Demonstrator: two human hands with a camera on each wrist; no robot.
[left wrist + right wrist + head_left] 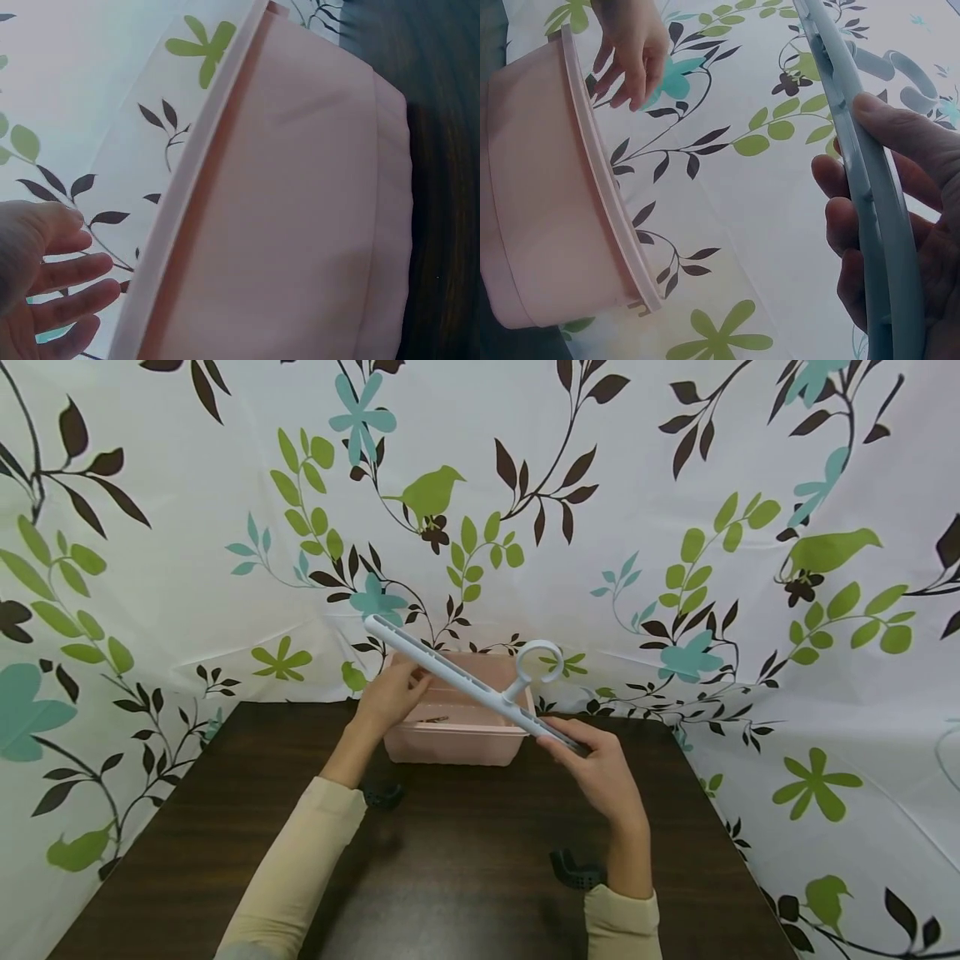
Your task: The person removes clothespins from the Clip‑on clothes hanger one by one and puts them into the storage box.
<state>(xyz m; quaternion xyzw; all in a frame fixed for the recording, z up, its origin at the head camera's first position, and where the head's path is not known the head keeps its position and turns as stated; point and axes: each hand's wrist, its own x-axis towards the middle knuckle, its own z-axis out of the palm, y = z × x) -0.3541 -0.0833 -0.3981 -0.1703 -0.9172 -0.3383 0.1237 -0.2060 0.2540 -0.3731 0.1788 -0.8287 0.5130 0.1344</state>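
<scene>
My right hand [592, 764] grips one end of a light blue plastic hanger bar [457, 675], with the thumb on one side and fingers curled round the other in the right wrist view. The slotted bar [866, 187] slants up to the left over a pink plastic bin [453, 745]. An open ring hook [540, 662] sticks up from the bar. Above the bin's left side, my left hand [393, 693] has its fingers loosely bent. In the left wrist view, the left hand [56, 277] holds nothing, close to the bin's rim [191, 180].
A few small thin items [433, 719] lie inside the bin. The bin stands at the back of a dark wooden table [465, 860]. Leaf-and-bird patterned cloth [637, 568] hangs behind and beside the table. A dark curved piece [576, 870] shows beside the right wrist.
</scene>
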